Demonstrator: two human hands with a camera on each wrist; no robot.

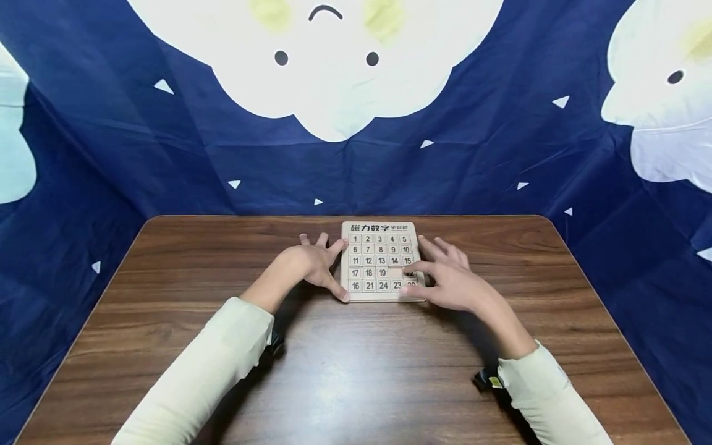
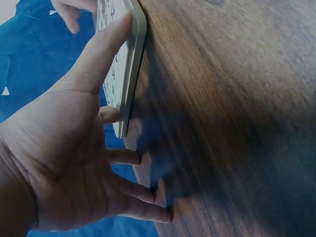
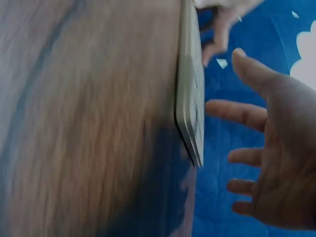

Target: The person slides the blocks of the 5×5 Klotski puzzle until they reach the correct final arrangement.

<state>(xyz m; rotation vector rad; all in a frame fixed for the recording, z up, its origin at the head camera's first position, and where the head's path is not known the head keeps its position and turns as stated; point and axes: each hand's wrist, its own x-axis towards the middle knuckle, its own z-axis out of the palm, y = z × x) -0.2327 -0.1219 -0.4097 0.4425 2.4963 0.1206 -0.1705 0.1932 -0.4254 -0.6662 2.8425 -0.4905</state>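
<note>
A pale number sliding puzzle [image 1: 378, 228] lies flat near the table's far edge, with rows of numbered tiles and a gap in its fourth row. At its left side my left hand [image 1: 314, 261] spreads its fingers, thumb and one finger touching the frame; the other fingertips rest on the table. From the right, my right hand [image 1: 453, 283] reaches over the lower right tiles. Its index finger touches a tile just right of the gap and partly hides it. The right thumb lies low over the bottom row. In the right wrist view those fingers are extended.
The brown wood-grain table [image 1: 334, 383] has rounded far corners. A dark blue cloth [image 1: 278, 164] with white clouds and small triangles hangs behind it and at both sides. Dark wrist devices [image 1: 487, 379] show at the sleeve cuffs.
</note>
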